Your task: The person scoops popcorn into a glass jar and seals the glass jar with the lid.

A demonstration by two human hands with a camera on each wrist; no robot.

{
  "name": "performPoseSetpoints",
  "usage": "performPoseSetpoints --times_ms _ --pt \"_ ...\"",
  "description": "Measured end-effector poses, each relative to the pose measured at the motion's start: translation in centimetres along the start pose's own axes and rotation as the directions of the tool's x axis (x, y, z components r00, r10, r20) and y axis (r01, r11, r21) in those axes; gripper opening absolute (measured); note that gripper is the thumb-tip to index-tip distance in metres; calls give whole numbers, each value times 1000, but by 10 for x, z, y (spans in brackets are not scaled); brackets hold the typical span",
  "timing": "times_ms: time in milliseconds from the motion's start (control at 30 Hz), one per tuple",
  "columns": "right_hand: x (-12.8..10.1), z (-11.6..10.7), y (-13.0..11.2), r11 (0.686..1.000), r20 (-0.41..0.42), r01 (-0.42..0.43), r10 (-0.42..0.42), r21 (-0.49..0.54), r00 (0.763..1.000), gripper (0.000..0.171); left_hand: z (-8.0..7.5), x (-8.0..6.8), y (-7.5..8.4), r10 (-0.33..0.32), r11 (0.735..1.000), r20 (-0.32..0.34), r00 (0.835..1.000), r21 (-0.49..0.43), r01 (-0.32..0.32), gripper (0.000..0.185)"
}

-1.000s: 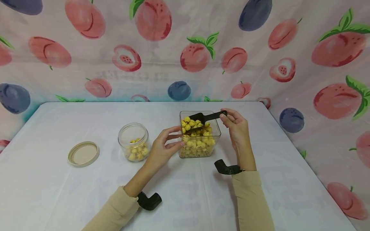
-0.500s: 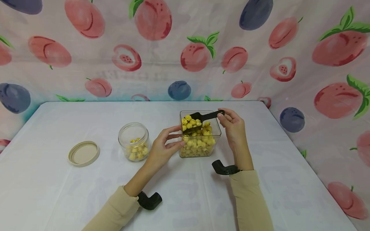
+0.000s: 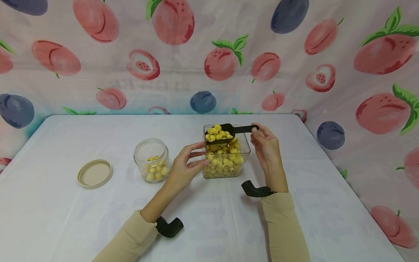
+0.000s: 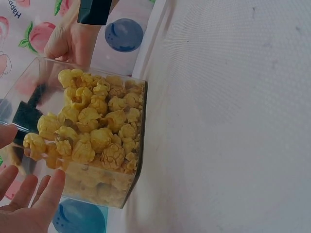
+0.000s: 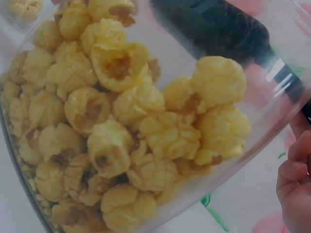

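A round beige lid (image 3: pixel 95 174) is lying flat on the white tablecloth (image 3: pixel 65 218), well apart from the hands and to the left of a small round clear glass jar (image 3: pixel 151 160). The jar is standing open between the lid and the square clear plastic container (image 3: pixel 226 160); nothing is lying between jar and container except the left hand (image 3: pixel 183 168). A fruit-printed backdrop (image 3: pixel 209 54) is hanging behind the table.

The jar is holding a shallow layer of yellow popcorn (image 3: pixel 153 172). The square container is holding a much deeper heap of the same popcorn (image 4: pixel 95 131), reaching roughly halfway up its walls.

The left hand is resting against the container's left wall, fingers (image 4: pixel 46 194) extended and touching the plastic rather than curling round it. The right hand (image 3: pixel 266 147) is pinching the handle end of a black plastic scoop (image 3: pixel 229 130) between thumb and fingertips. The scoop is sitting level over the container's rear rim, its bowl heaped with popcorn.
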State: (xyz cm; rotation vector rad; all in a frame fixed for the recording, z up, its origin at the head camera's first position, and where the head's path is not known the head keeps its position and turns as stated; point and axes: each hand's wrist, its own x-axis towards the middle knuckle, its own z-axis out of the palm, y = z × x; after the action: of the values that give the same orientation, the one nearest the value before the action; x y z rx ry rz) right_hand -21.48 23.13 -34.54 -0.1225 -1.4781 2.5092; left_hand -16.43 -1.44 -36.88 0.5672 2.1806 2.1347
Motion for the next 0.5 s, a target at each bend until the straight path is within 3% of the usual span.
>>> performPoseSetpoints --times_ms 500 --pt "-2 -2 -7 990 27 18 -22 137 999 15 0 0 1 -18 1000 -3 1000 5 18 49"
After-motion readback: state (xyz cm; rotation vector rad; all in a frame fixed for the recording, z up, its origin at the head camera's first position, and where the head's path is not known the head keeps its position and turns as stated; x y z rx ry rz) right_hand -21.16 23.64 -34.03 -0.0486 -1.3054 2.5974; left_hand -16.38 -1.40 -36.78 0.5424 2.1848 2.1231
